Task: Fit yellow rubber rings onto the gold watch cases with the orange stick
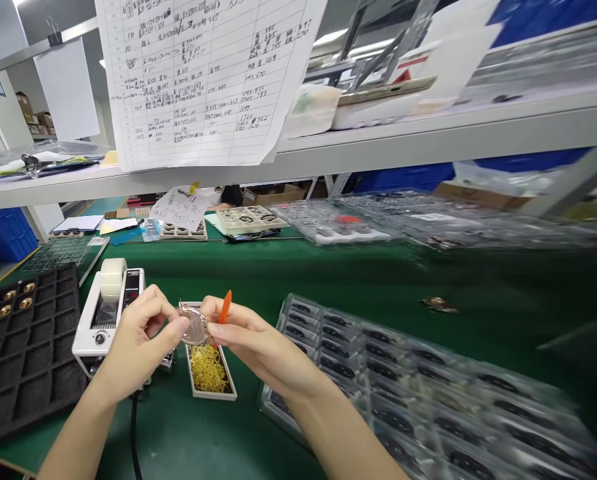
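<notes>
Left hand: you are pinching the left edge of the disc, thumb against fingertips. Right hand: you are closing thumb and fingers on its right edge, also clasping an orange stick. Disc is hanging before the far end of the box of yellow bits. Risk, likely: uneven pinching could be tipping it loose; a swinging stick could be scratching its face.

left grip, right grip hold disc near yellow strands
</notes>
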### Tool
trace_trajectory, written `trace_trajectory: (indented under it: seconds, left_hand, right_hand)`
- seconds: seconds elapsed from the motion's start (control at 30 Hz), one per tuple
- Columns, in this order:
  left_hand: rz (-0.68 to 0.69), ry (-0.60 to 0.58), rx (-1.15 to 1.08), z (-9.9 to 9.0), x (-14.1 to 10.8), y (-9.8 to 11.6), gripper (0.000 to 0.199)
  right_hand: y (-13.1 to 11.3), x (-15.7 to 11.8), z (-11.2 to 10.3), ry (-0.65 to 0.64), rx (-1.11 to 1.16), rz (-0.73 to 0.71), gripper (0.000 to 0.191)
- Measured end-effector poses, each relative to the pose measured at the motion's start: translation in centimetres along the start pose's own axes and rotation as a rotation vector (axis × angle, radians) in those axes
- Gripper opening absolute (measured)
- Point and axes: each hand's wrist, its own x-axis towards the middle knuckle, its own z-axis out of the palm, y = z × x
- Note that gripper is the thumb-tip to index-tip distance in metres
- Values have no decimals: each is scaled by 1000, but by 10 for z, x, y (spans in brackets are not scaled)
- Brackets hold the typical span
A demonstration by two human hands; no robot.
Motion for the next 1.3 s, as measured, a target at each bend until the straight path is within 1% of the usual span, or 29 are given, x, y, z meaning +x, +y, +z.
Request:
trace_trajectory:
  seconds: [0.27,0.47,0.6,0.7,0.83,0.9,0.97,1.03,1.07,1.13,1.2,1.3]
  left_hand:
    - [4,2,32,2,1,-4,23]
    - [3,9,41,3,2,-6,23]
    - [16,39,113,7,3,-5,23]
    - [55,127,292,11,2,-3,22]
    - [114,343,581,8,-2,0,12]
    - [170,424,611,2,-3,1,7]
    - [272,445,543,-2,-4,2,8]
    - [372,372,445,-2,-4,2,9]
    - [409,309,400,0,-3,1,9]
    - [441,178,323,5,-1,-3,11]
    - [414,90,244,10,2,-9,16]
    - [352,4,121,12,7,-17,24]
  right_hand:
    - [3,2,0,18,-1,18,30]
    - [2,2,1,43,-62,20,32]
    - [2,1,1,64,-104,15,31]
    - [3,1,0,82,-130,1,30]
    - [5,2,-3,107,-148,-8,32]
    - [5,3,-3,113,-136,-5,33]
    - [5,3,-2,106,-119,0,35]
    - [5,2,0,86,-88,3,36]
    - [5,2,1,74,-64,9,36]
    - [7,0,3,63,-6,27,35]
    - [8,-2,4,78,41,45,34]
    - [10,-2,5,96,93,76,34]
